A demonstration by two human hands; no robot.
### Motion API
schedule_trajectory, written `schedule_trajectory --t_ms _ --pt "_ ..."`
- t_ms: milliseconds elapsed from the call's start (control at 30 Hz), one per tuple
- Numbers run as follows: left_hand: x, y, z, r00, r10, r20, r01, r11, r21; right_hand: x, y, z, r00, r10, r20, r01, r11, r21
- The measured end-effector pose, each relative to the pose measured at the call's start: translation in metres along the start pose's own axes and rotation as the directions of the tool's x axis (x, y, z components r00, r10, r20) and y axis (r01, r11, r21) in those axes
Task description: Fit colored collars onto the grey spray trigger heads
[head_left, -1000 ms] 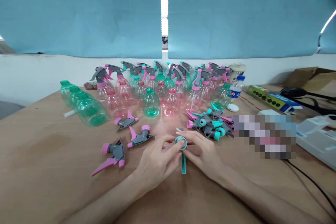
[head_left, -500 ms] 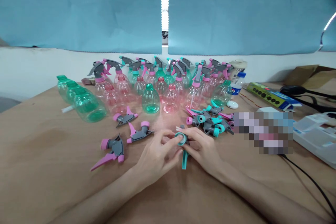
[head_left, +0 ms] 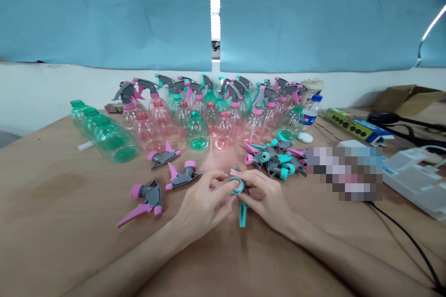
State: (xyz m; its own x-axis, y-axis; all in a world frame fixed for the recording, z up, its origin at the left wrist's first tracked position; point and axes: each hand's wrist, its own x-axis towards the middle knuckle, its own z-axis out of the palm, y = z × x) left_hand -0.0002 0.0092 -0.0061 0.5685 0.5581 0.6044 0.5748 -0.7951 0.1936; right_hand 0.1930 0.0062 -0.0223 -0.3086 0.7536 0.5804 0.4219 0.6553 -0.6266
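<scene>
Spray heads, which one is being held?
The teal-and-grey spray head, in the left hand and right hand; the other spray heads lie loose or sit on bottles.

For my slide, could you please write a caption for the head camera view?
Left hand and right hand hold a teal-and-gray spray head near loose spray heads and pink and green bottles.

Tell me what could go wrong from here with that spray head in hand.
The turquoise-and-grey spray head might slip or twist, since the left hand and right hand hold it only with their fingers.
The right hand could knock the loose pile of spray heads just beyond it.
The uncapped green bottle stands close among other bottles, so a bump might tip it into them.
</scene>
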Motion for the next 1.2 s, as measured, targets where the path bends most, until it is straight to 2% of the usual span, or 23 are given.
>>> schedule_trajectory --t_ms 267,400,533,700,867,1000,1100,1200 --pt "-0.001 0.003 0.004 0.996 -0.078 -0.039 0.079 0.997 0.018 -0.001 0.0 0.001 1.0 0.005 -0.015 -0.005 1.0 -0.011" --pt "-0.002 0.004 0.006 0.99 -0.141 -0.022 0.142 0.99 0.008 -0.001 0.001 0.001 0.999 0.004 -0.032 -0.005 1.0 -0.024" --pt "-0.004 0.005 0.007 0.988 -0.155 -0.017 0.155 0.988 -0.023 -0.001 0.002 0.001 0.999 0.007 -0.044 -0.008 0.999 -0.042" --pt "-0.006 0.009 0.008 0.993 -0.122 0.005 0.121 0.985 -0.126 0.0 0.002 0.001 0.997 0.014 -0.077 -0.015 1.0 -0.009" --pt "-0.005 0.008 0.006 0.994 -0.109 0.023 0.112 0.975 -0.193 -0.001 0.001 0.001 0.999 -0.006 -0.04 0.006 1.0 -0.004" --pt "-0.003 0.007 0.004 0.999 -0.037 -0.006 0.034 0.973 -0.23 -0.001 -0.001 0.0 1.0 -0.021 -0.023 0.022 1.0 0.014" --pt "-0.002 0.007 0.004 1.0 0.005 -0.019 -0.009 0.975 -0.222 0.0 -0.001 0.0 0.999 -0.032 -0.022 0.033 0.999 0.03" --pt "-0.001 0.005 0.003 1.0 0.004 -0.018 -0.006 0.994 -0.113 0.0 0.0 0.0 1.0 -0.026 -0.016 0.026 0.999 0.028"
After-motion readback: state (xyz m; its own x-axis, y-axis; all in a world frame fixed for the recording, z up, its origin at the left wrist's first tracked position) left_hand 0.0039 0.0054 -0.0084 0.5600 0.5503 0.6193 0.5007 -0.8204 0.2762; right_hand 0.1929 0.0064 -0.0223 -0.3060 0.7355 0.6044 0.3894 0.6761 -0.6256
